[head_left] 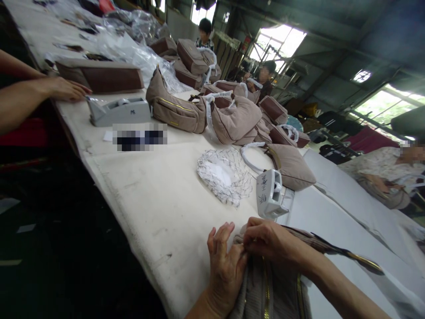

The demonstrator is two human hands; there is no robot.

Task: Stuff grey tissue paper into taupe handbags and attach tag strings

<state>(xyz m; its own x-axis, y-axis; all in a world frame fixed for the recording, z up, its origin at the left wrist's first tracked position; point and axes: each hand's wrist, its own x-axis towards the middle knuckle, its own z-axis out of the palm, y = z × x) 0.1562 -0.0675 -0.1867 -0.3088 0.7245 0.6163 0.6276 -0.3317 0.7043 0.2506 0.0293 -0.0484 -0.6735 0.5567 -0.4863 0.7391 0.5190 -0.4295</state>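
A taupe handbag with gold zip trim [272,288] lies at the table's near edge under both my hands. My left hand [224,261] rests on the bag's top with its fingers stretched upward and apart. My right hand [265,239] is closed in a pinch on the bag's upper edge, beside the left fingers. The bag's strap with a gold end [348,254] trails off to the right.
A white tape dispenser [269,194] and crumpled netted paper [224,175] lie just beyond my hands. Several taupe bags [206,113] pile along the white table [159,199]. A grey tape dispenser [116,110] sits far left, near another person's hand [64,88]. Other people sit on the right.
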